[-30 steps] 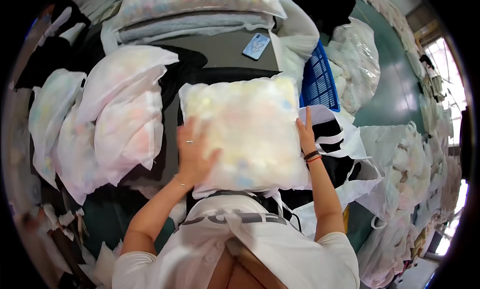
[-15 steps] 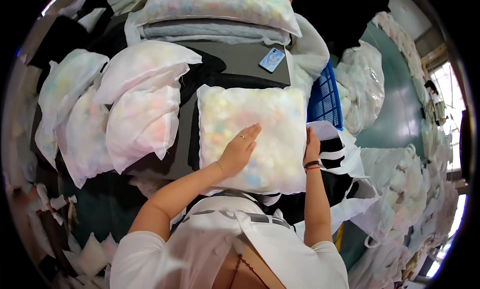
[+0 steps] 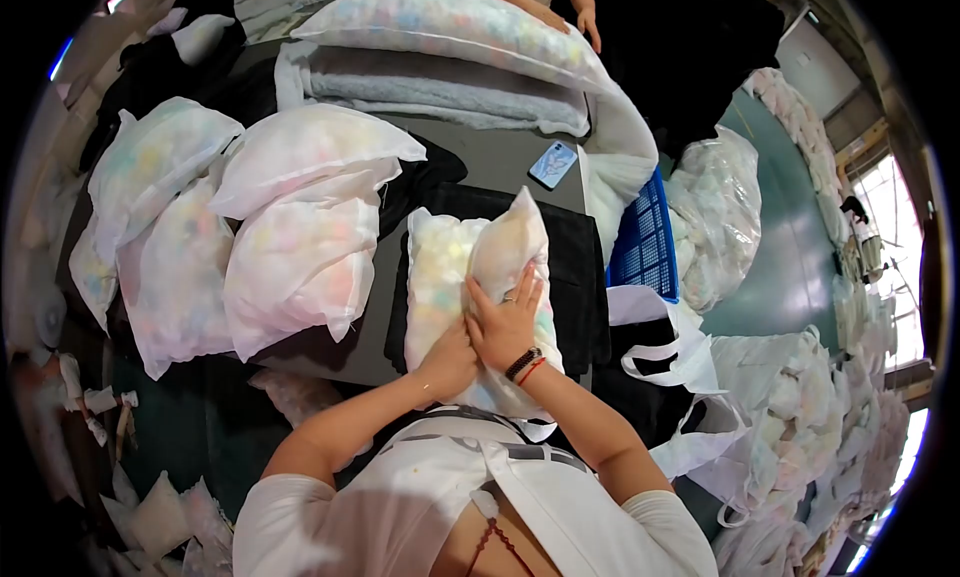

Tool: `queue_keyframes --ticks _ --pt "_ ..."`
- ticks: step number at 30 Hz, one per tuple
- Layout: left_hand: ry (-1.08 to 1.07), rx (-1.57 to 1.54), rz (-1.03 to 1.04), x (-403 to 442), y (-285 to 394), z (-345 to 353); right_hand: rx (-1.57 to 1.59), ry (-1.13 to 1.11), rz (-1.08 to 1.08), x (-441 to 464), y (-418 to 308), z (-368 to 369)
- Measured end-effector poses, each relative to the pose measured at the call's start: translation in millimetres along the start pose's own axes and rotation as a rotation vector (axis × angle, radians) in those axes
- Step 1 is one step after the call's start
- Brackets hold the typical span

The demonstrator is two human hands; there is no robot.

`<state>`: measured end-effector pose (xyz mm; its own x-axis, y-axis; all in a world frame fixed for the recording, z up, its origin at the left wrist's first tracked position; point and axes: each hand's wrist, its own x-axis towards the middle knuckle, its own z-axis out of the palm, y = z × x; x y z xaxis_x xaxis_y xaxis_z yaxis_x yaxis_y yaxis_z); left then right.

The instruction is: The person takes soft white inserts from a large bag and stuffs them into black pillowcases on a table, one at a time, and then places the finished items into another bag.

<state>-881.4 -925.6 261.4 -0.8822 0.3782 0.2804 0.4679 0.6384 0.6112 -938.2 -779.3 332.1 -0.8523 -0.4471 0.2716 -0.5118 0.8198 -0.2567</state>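
A white, see-through cushion (image 3: 432, 267) with pastel-coloured filling lies in front of me on folded black cloth (image 3: 580, 267). Its right side is folded over toward the left and stands up in a corner point. My right hand (image 3: 506, 322), with bands on the wrist, presses on the folded part with its fingers spread. Beside it, low on the cushion, my left hand (image 3: 448, 363) has its fingers curled in against the fabric near the fold. Its fingertips are partly hidden. The two hands touch or nearly touch.
Several filled cushions (image 3: 300, 247) are piled on the left of the table. A larger cushion (image 3: 440, 22) rests on grey fabric (image 3: 440, 87) at the back, beside another person's hand (image 3: 588, 29). A phone (image 3: 552, 165) and a blue crate (image 3: 645, 242) are on the right.
The cushion has gone from lying flat to folded, its right side brought leftward. My right hand has moved from its right edge onto the fold; my left hand has slid down and curled.
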Motion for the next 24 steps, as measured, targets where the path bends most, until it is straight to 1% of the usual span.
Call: queue_keyframes --ticks 1,2,4,5,6,7,8,9,10,11,12,13,14,15,16,17,19,20,21,22,23,24 --pt "0.139 0.162 0.119 -9 -3 -8 -0.024 -0.013 0.02 -1 8 3" --pt "0.143 0.164 0.122 -13 -2 -19 -0.059 0.018 -0.002 -5 20 8" --pt "0.383 0.09 -0.462 -22 4 -39 -0.058 0.017 0.01 -2 19 6" --pt "0.382 0.091 -0.467 -22 -4 -28 -0.057 0.008 0.023 -3 18 5" --pt "0.356 -0.353 -0.555 -16 -22 -10 -0.095 0.094 -0.017 -2 17 10" --pt "0.319 -0.799 -0.627 -8 -33 -1 -0.094 0.093 -0.019 0 19 11" --pt "0.332 -0.58 -0.613 10 -7 -13 -0.044 0.055 0.059 3 22 12" --pt "0.313 -0.487 -0.61 32 19 -24 0.007 0.013 0.138 7 25 13" --pt "0.306 -0.404 -0.517 51 36 -24 0.039 -0.105 0.283 16 32 1" --pt "0.183 -0.211 -0.303 63 46 -18 0.069 -0.229 0.43 28 49 -15" --pt "0.072 -0.228 -0.304 79 72 -23 0.12 -0.387 0.204 31 104 6" --pt "-0.02 -0.11 -0.22 93 84 -21 0.343 -0.396 0.271 38 114 -22" --pt "-0.012 -0.109 -0.153 103 95 -13 0.722 -0.214 0.547 42 132 -13" --pt "-0.018 -0.105 -0.119 110 103 4 0.948 -0.112 0.585 38 135 -22" --pt "-0.026 -0.084 -0.089 113 111 19 0.999 -0.04 0.583 32 144 -21" --pt "-0.039 -0.064 -0.061 111 127 18 1.05 0.031 0.585 22 155 -20" --pt "0.05 -0.096 0.093 98 146 7 0.778 0.05 0.476 4 176 -34" --pt "0.164 -0.253 0.159 104 135 11 0.667 0.08 0.465 -5 186 -35" --pt "0.043 -0.673 -0.016 110 123 -6 0.546 0.126 0.421 -12 193 -40" --pt "0.003 -0.776 -0.214 116 102 -19 0.574 0.18 0.374 -14 194 -52" --pt "0.146 -0.693 -0.331 121 78 -16 0.6 0.229 0.329 -16 190 -71" --pt "0.268 -0.243 -0.175 127 31 1 0.623 0.17 0.264 -16 186 -91"
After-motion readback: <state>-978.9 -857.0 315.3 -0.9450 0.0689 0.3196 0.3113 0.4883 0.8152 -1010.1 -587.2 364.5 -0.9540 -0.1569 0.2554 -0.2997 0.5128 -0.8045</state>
